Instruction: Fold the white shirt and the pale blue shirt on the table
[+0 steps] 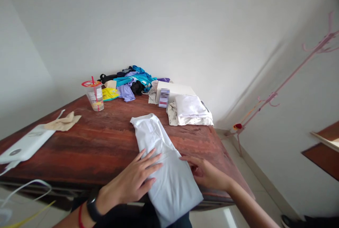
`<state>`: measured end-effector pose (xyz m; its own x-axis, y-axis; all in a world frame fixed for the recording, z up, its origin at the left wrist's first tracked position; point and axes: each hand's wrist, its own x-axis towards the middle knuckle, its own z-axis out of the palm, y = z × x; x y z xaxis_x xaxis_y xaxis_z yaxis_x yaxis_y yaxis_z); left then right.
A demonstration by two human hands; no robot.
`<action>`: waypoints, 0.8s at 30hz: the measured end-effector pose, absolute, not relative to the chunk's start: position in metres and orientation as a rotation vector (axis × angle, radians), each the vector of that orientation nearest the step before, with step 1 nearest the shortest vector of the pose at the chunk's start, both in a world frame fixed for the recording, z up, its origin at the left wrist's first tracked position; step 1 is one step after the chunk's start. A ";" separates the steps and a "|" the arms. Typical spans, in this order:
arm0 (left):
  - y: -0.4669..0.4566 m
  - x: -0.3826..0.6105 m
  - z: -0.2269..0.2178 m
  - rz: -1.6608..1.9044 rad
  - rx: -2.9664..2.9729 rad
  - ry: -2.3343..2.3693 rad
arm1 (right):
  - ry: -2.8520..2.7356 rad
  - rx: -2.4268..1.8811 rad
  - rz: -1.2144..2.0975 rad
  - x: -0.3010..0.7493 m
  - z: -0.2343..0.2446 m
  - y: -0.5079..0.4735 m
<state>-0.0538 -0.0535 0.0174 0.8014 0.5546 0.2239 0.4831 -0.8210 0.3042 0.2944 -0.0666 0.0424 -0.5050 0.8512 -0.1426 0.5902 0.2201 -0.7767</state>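
A pale white garment (169, 171), folded into a long narrow strip, lies on the wooden table with its near end hanging over the front edge. My left hand (135, 177) rests on its left side, fingers spread flat over the cloth. At the garment's right edge, my right hand (209, 173) touches the fabric with an outstretched index finger. Its other fingers are bent and partly hidden underneath, and I see nothing held in them. Creases run across the cloth between the two hands.
On the table (106, 143) stand a plastic cup with a straw (94, 95), a white power bank (28, 143) with cables, and a brown napkin (65, 122). Farther back are heaped clothes (132, 81), a white box (174, 88) and folded white cloths (190, 109). A pink coat rack (280, 87) leans right.
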 end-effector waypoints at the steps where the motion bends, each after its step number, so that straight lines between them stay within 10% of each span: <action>1: -0.059 -0.063 0.016 0.451 2.756 0.816 | -2.178 -1.366 1.055 0.290 0.034 -0.066; 11: -0.084 -0.053 -0.030 0.546 2.812 1.193 | -2.460 -1.086 0.346 0.269 0.004 -0.034; 24: -0.070 -0.045 0.008 0.932 1.856 1.076 | -2.085 -0.987 0.934 0.243 0.022 -0.017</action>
